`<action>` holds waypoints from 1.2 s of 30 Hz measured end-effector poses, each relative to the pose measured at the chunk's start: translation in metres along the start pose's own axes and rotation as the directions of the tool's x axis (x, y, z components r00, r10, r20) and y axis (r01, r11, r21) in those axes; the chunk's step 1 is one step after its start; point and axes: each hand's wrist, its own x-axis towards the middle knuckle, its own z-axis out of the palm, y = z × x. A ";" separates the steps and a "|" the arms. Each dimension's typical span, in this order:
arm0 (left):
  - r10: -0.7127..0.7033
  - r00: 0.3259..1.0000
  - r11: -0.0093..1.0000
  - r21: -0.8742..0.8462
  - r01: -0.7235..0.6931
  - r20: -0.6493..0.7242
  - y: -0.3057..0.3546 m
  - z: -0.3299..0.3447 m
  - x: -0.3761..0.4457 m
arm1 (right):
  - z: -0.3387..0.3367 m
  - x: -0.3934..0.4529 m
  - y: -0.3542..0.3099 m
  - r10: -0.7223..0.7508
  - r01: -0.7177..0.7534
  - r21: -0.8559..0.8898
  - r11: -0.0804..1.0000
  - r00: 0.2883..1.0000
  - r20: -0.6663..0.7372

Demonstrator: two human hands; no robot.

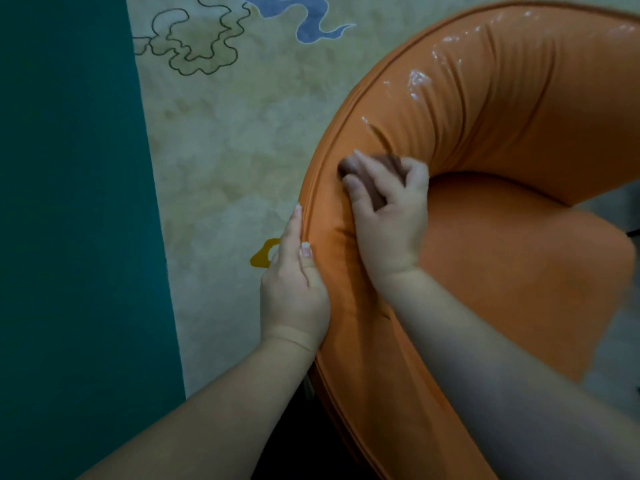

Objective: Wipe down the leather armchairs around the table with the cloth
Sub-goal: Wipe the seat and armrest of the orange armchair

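We rest the left hand [294, 271], fingers straight, on the outer edge of the orange armchair [502, 133], probably to steady it. Further in, the right hand [388, 209] bunches the brown cloth [388, 168] against the curved backrest top. Cloth mostly hidden by fingers; table not visible; patterned rug [225, 133] beyond.

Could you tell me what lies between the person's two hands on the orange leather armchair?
Only bare orange leather armchair rim: the head view shows nothing else between the left hand and the right hand, which holds the brown cloth.
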 end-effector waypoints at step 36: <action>0.009 1.000 1.000 0.025 -0.009 0.021 0.001 0.001 -0.001 | 0.014 0.077 0.018 0.158 -0.144 0.105 0.984 0.977 -0.143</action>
